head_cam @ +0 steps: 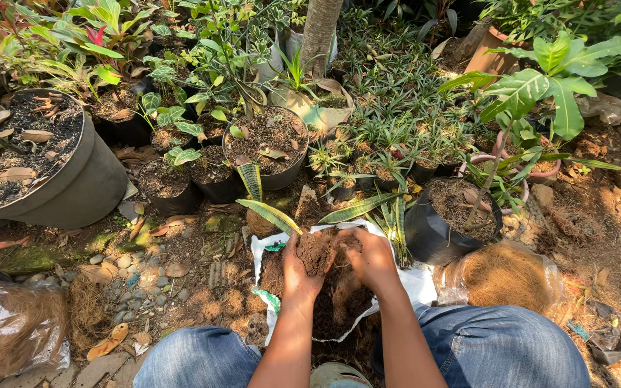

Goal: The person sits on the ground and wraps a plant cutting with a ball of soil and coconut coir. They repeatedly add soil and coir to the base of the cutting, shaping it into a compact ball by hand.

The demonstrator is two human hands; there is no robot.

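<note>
Nursery ground: both hands' grip (336, 262) cups soil clump (315, 251).

A clump of dark brown soil (315, 251) sits cupped between the left hand (298, 267) and the right hand (371, 260), crumbly and dry-looking, raised just above the open white sack (418, 282) it comes from. The sack lies slumped on the ground between the person's knees, its mouth rolled wide open, its inside filled with more of the same loose brown soil, with green markings along its left rim.
</note>
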